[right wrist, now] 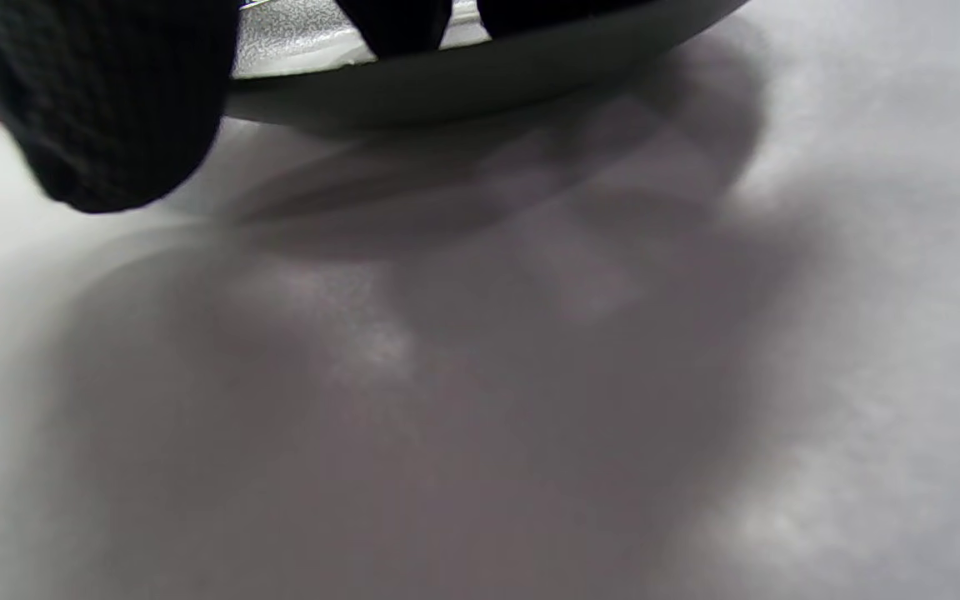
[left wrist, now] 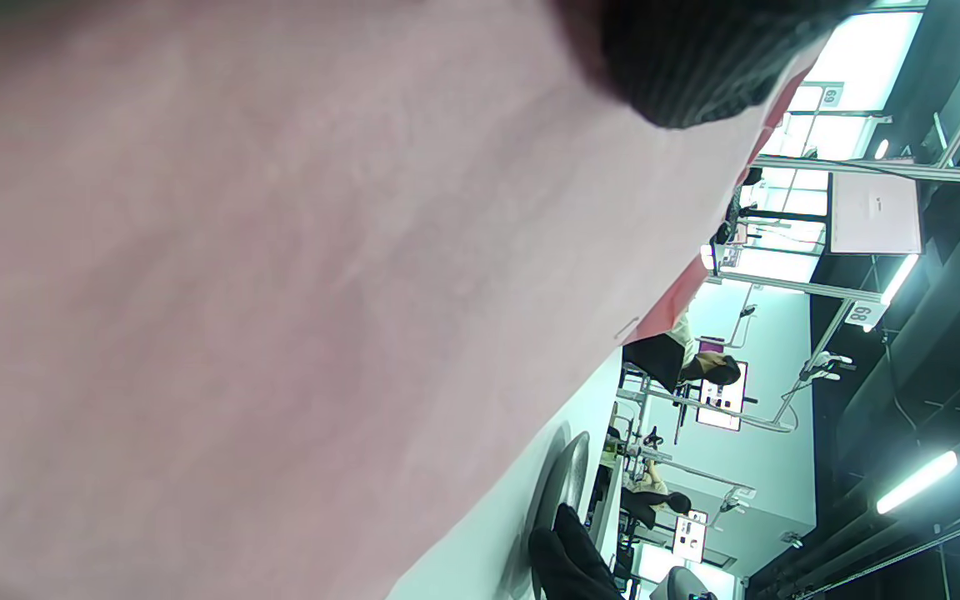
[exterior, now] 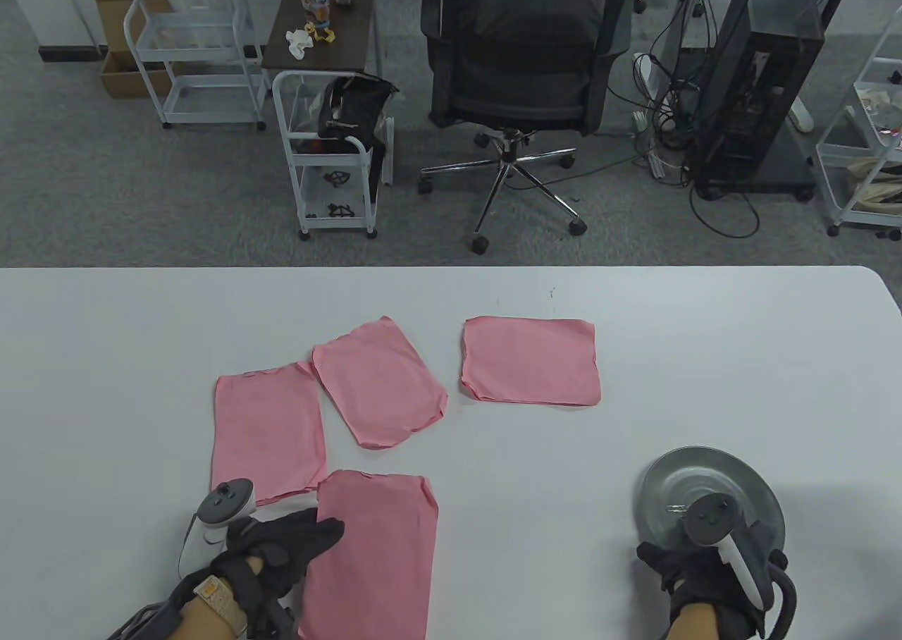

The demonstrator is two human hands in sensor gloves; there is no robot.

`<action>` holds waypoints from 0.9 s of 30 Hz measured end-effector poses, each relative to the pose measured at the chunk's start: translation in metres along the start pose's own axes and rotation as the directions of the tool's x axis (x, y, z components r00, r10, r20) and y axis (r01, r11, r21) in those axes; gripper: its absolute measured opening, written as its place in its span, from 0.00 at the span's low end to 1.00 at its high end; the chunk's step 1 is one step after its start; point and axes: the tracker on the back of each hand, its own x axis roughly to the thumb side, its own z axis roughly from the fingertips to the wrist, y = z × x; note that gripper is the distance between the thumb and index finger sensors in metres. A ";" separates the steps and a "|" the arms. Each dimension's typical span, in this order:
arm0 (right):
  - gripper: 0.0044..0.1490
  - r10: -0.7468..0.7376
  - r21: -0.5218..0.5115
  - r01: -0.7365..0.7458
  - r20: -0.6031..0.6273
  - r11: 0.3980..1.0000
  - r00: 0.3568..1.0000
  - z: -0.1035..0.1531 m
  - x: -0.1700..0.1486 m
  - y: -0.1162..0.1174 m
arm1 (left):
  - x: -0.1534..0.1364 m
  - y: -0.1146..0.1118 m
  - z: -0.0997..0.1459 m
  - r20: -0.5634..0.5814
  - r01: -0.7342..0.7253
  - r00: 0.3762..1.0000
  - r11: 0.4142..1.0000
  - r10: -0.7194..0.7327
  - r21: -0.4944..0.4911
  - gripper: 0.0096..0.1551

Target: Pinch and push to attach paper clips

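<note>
Four pink paper sheets lie on the white table. The nearest sheet [exterior: 373, 555] is at the front; my left hand [exterior: 320, 531] rests with stretched fingers on its left edge. In the left wrist view this sheet [left wrist: 280, 292] fills the frame under one fingertip [left wrist: 688, 75]. A round metal dish [exterior: 705, 467] stands at the front right with a paper clip [exterior: 676, 507] in it. My right hand [exterior: 680, 552] reaches over the dish's near rim [right wrist: 480, 79]; its tracker hides the fingertips, and the thumb [right wrist: 105, 108] hangs outside the rim.
The other sheets lie at the left [exterior: 268, 432], the middle [exterior: 377, 383] and the back right [exterior: 532, 361]. The table's far edge [exterior: 451, 268] runs across the view, with an office chair [exterior: 521, 69] and a cart [exterior: 331, 154] beyond it.
</note>
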 end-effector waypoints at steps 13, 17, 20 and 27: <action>0.47 0.025 -0.099 -0.018 0.064 0.995 0.998 0.010 0.003 -0.005 | -0.002 0.000 0.000 -0.002 0.020 1.000 1.000 -0.020 -0.014 0.26; 0.44 0.077 -0.106 -0.071 0.049 0.992 0.996 0.009 0.006 -0.001 | -0.002 0.000 0.000 -0.002 0.022 1.000 1.000 -0.022 -0.016 0.26; 0.41 0.095 -0.137 -0.088 0.049 0.987 0.994 0.010 0.009 0.000 | -0.002 0.000 0.001 -0.003 0.024 1.000 1.000 -0.024 -0.018 0.26; 0.29 0.178 -0.306 -0.149 0.069 0.940 0.982 0.018 0.018 -0.003 | -0.003 0.000 0.001 -0.003 0.027 1.000 0.999 -0.027 -0.022 0.26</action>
